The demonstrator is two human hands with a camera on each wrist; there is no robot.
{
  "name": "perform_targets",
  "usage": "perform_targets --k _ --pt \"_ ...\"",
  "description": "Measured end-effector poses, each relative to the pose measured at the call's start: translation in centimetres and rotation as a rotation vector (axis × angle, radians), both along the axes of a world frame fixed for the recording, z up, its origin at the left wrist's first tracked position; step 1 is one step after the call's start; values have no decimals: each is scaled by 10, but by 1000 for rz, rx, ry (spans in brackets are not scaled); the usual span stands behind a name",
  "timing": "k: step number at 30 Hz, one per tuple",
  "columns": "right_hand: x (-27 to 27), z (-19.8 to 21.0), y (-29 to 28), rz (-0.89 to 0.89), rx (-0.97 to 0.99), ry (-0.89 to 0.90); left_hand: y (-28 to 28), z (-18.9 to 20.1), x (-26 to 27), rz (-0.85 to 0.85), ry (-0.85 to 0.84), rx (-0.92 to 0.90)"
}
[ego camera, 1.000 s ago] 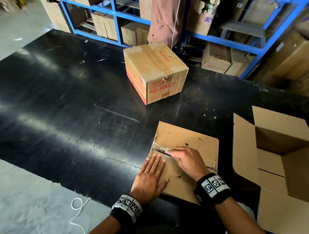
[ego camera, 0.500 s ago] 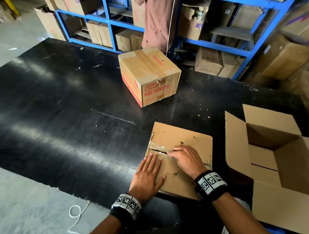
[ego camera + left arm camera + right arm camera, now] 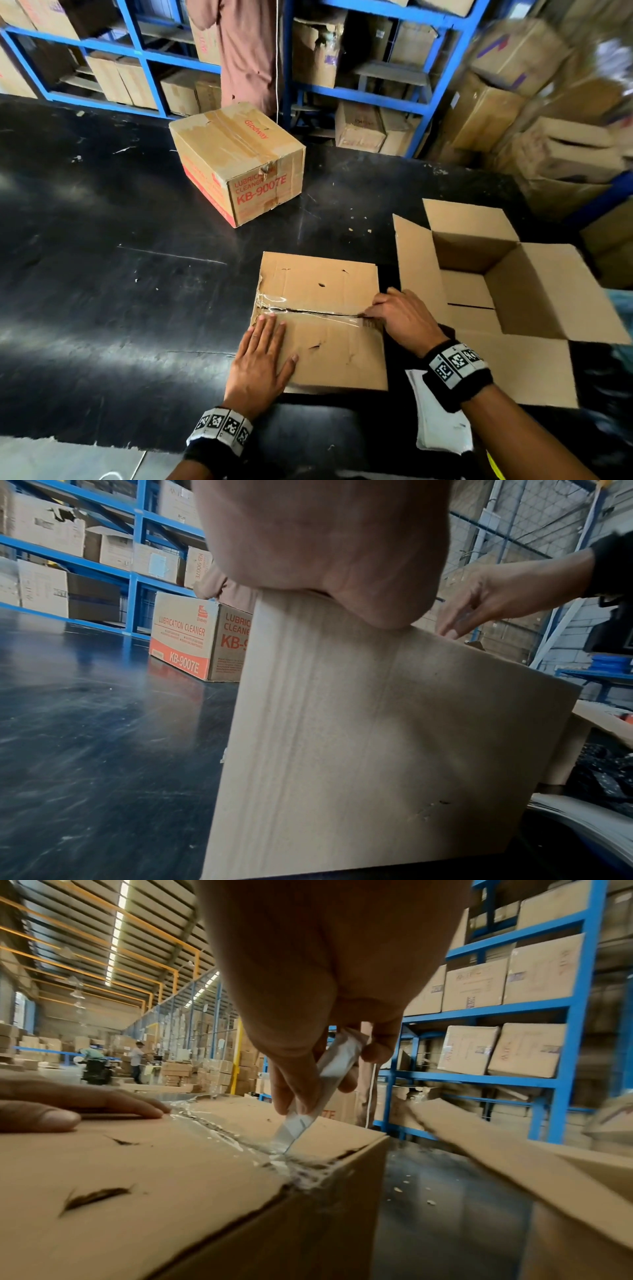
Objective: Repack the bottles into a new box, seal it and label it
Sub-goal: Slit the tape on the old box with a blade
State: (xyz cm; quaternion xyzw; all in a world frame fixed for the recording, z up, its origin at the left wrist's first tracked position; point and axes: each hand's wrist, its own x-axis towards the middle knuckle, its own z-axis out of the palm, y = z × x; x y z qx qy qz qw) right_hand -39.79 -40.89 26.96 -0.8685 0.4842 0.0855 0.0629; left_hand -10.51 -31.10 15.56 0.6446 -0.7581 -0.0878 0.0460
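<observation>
From the head view, a worn cardboard box point(image 3: 322, 322) sits on the glossy black bench point(image 3: 102, 274), its top dented and pierced, its centre seam covered with crinkled clear tape point(image 3: 308, 310). The left hand point(image 3: 262, 359) lies flat on the near flap, fingers straight. The right hand point(image 3: 400, 317) is at the seam's right end, fingers curled. Just to the right stands an empty new box point(image 3: 479, 274), flaps spread open. Farther back is a taped printed box point(image 3: 239, 161) (red lettering on its side).

From the left wrist, the palm point(image 3: 325, 534) presses the box's smooth side edge.

From the right wrist, the fingers point(image 3: 294, 1085) pinch a thin, pale blade point(image 3: 308, 1104), its tip in the tape near the box's corner.
</observation>
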Motion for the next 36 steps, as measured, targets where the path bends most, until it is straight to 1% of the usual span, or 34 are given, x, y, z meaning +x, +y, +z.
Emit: perform_targets --k 6,12,15,17,20,23,26,30,36 --pt "-39 24 16 -105 -45 28 0 0 -1 -13 13 -17" --pt "-49 38 29 -154 -136 85 -4 5 -2 -3 22 -7" --pt "-50 32 37 -332 -222 -12 -14 9 -2 -10 37 -1" --pt "-41 20 47 -460 -271 -132 -20 10 -3 -43 28 4" --pt "-19 -2 57 -616 -255 -310 -19 8 -2 -62 14 4" --pt "-2 -18 64 -728 -218 -401 -9 6 -4 -78 -9 -12" --pt "10 -26 72 -763 -219 -470 -8 7 -5 -76 -2 2" --pt "15 -23 75 -781 -287 -553 -11 7 -5 -69 8 15" --pt "20 -21 74 -789 -228 -523 -11 9 -5 -55 29 7"
